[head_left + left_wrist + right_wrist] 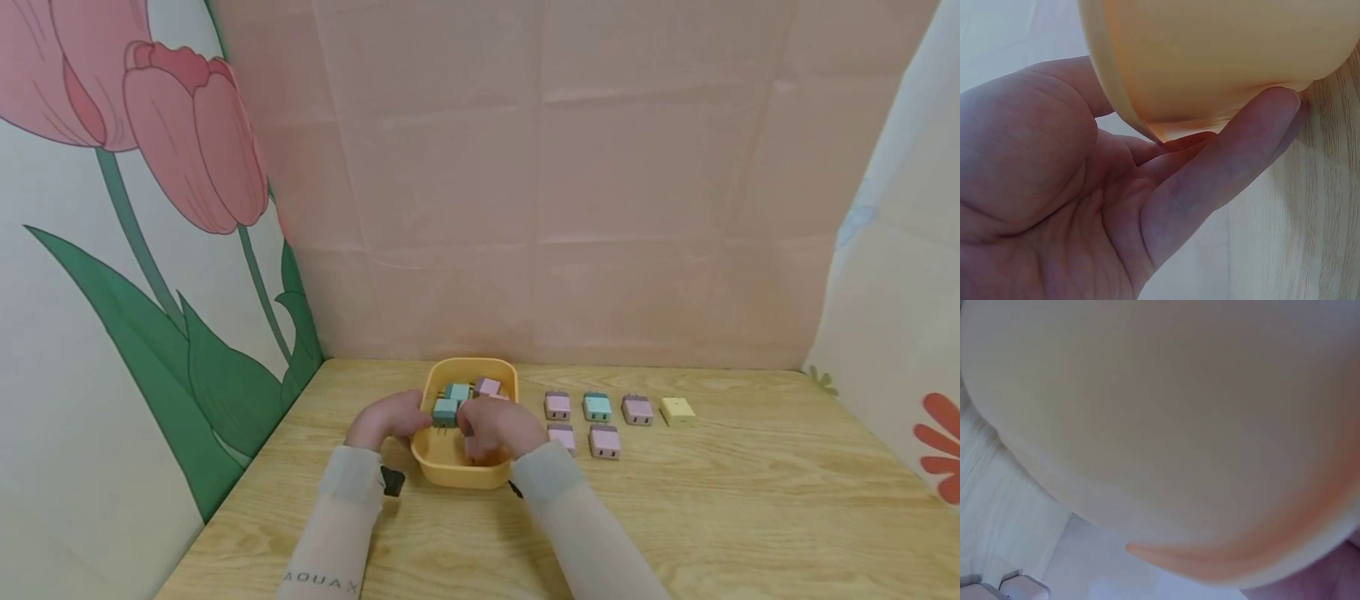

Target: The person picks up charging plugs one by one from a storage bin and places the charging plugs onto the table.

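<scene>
A yellow plastic bin stands on the table with several green and purple charger plugs inside, among them a green charger and a purple charger. My left hand grips the bin's left side. In the left wrist view, the thumb of that left hand goes over the rim and the fingers lie along the outer wall. Down inside the bin reaches my right hand, fingers bent, its fingertips mostly hidden. The right wrist view is filled by the bin's outer wall.
Right of the bin, chargers lie in two rows: several purple ones, such as the purple charger, a teal charger and a yellow charger. A pink cloth backdrop hangs behind the wooden table.
</scene>
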Demonstrator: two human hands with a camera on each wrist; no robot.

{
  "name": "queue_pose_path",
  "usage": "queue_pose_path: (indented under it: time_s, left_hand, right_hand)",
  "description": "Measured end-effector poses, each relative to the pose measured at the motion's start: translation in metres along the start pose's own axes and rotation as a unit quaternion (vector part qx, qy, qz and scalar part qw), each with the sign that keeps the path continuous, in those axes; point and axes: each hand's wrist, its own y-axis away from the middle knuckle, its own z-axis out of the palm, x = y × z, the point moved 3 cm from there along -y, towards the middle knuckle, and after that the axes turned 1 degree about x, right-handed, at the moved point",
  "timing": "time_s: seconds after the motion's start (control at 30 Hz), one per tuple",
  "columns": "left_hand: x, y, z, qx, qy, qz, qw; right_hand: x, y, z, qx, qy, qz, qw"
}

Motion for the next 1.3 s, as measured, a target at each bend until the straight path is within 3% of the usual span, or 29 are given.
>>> queue_pose_path:
  time_s: [0.37,0.8,1.3]
  left_hand:
    - [-0.003,-0.003,0.001,0.001,0.005,-0.006,1.0]
    - [-0.005,-0.005,0.001,0.002,0.006,-0.011,0.9999]
    - [-0.004,-0.006,0.001,-0.001,0.002,-0.021,0.9998]
  right_hand:
    - [0.0,0.001,-0.007,-0.007,-0.034,-0.019,0.9992]
    - [-0.001,0.009,-0.026,0.025,-0.023,-0.042,0.9985]
    - [0.005,0.024,-0.047,0.056,-0.046,-0.072,0.9947]
